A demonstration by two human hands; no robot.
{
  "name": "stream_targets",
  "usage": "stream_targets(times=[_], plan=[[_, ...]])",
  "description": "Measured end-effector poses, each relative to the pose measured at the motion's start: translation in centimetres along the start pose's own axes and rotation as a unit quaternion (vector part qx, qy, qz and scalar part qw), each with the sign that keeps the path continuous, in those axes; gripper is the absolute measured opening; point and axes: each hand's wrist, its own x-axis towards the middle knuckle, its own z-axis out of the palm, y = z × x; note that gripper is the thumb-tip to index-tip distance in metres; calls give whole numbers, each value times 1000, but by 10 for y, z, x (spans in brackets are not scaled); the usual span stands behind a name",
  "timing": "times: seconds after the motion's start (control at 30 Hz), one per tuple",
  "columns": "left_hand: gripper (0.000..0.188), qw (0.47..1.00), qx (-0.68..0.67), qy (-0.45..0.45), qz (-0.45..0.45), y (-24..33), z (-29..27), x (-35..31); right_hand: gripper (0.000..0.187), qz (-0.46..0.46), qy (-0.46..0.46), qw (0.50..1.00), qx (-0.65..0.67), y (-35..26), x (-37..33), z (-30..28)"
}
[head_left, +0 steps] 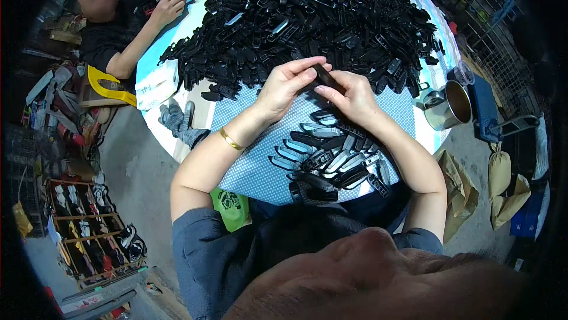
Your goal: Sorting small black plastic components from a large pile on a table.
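over the near half of a round table (201, 109), a slim black piece (326, 78) is being held between both hands, the left hand (283, 88) and the right hand (353, 96) being clamped on it with thumbs and fingers. bare mat (251, 169) is being left just inside the left forearm (204, 163), while room is being narrowed by a large black heap (307, 21) beyond and a smaller pile (337, 157) nearer the body. the table's left edge is being occupied by a grey glove (177, 122), its right by a metal mug (438, 114). the piece's ends are being partly covered by fingers; the lower view is being blocked by the person's head (367, 278). something small, hard to make out, is being held by a co-worker (112, 33). grey floor (136, 160) is being flanked by a compartmented rack (89, 225) and paper bags (455, 193).
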Motion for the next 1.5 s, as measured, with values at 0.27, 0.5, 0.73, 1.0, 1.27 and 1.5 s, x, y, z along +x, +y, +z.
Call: stream_targets(times=[0.27,0.5,0.73,1.0,1.27,1.5], plan=[[29,999,29,-30,3,-2,-4,-1,29,-49,24,997,-53,-4,-6,3],[31,993,-102,29,-45,-5,-12,4,22,43,-85,995,-7,4,11,-36],[23,870,468,-154,-9,1,21,-6,22,-15,185,944,-273,56,33,-60],[25,844,521,-117,49,0,20,7,39,-12,196,940,-279,76,49,-46],[28,589,737,-157,291,-1,19,58,40,13,165,965,-205,60,34,-52],[25,844,488,16,220,-8,13,48,23,46,166,966,191,46,26,-44]])
